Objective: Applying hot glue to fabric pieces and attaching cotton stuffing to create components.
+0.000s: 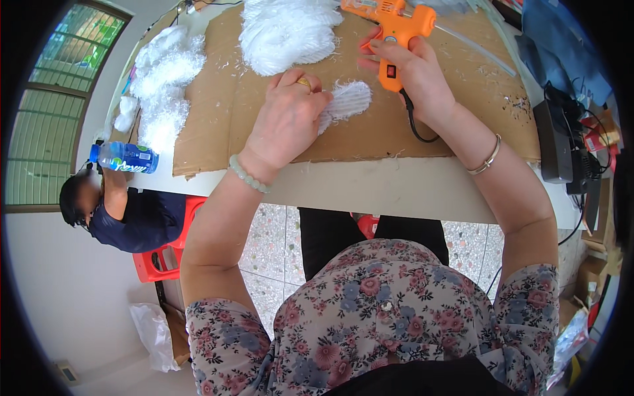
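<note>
Left hand: The left hand [287,119] rests over the cardboard sheet [211,122] near the middle of the bench [383,188], fingers curled and palm down, touching a ribbed white piece [350,102]; whether it pinches the piece cannot be told.
Right hand: The right hand [422,76] is wrapped around the handle of an orange glue gun [403,30], raised toward the bench's far edge, a clear glue stick [475,49] jutting from its rear.
White piece: It lies on the cardboard, nearer the bench's near edge than the far one, partly hidden by the left hand.
White piles: A large ribbed heap [287,36] sits at the far edge; a looser, fluffy pile [165,89] lines the left side.
Progress: One piece appears singled out, with plenty of white material left in the heaps; no glue can be made out on it, and the gun is apart from it, so gluing there looks unfinished or unstarted. No completed item can be identified.
Bench's left end: A blue-labelled bottle [125,157] is at the near corner; a co-worker [139,218] in dark blue sits alongside.
</note>
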`<state>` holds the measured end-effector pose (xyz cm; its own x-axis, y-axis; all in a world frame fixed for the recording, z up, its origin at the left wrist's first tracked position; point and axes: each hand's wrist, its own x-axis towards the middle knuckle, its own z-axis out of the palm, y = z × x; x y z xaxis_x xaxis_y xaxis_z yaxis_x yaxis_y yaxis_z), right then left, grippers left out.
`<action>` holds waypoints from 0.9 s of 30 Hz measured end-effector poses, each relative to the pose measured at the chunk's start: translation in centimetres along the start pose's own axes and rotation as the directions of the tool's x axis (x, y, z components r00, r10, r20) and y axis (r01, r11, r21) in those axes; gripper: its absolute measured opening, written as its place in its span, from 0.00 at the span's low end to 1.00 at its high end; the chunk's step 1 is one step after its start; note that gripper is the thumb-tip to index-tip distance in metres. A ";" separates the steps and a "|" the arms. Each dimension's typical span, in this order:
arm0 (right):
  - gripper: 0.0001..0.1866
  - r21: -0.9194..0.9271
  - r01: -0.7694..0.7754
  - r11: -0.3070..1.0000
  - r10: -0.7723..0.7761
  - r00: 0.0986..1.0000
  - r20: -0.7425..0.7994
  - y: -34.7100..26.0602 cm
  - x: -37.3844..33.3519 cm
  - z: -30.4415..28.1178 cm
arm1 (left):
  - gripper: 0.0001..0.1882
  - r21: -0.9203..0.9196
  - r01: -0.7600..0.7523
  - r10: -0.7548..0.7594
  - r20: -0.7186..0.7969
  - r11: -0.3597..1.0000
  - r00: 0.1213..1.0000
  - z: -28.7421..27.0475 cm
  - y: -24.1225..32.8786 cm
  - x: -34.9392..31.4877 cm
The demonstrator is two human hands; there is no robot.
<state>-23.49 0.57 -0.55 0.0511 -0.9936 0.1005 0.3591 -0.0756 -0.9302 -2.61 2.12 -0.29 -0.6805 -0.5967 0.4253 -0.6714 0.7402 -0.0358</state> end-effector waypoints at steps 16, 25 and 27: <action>0.15 -0.314 0.004 0.949 0.106 0.938 0.331 1.3 0.5 -0.4 | 0.12 0.060 0.011 -0.011 -0.003 0.998 1.000 0.1 -0.1 -0.8; 0.15 -0.389 -0.035 0.920 0.187 0.915 0.358 1.8 -0.4 1.2 | 0.14 0.052 0.022 -0.020 -0.024 0.998 1.000 0.1 -0.1 -1.7; 0.15 -0.399 -0.031 0.916 0.183 0.920 0.347 2.6 -0.1 0.7 | 0.14 0.057 0.014 -0.012 -0.031 0.998 0.999 -0.3 0.1 -2.0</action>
<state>-21.92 0.53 -2.76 0.4359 -0.8989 0.0450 -0.0445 -0.0715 -0.9964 -1.20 3.47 -0.87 -0.6631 -0.5955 0.4535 -0.6963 0.7131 -0.0817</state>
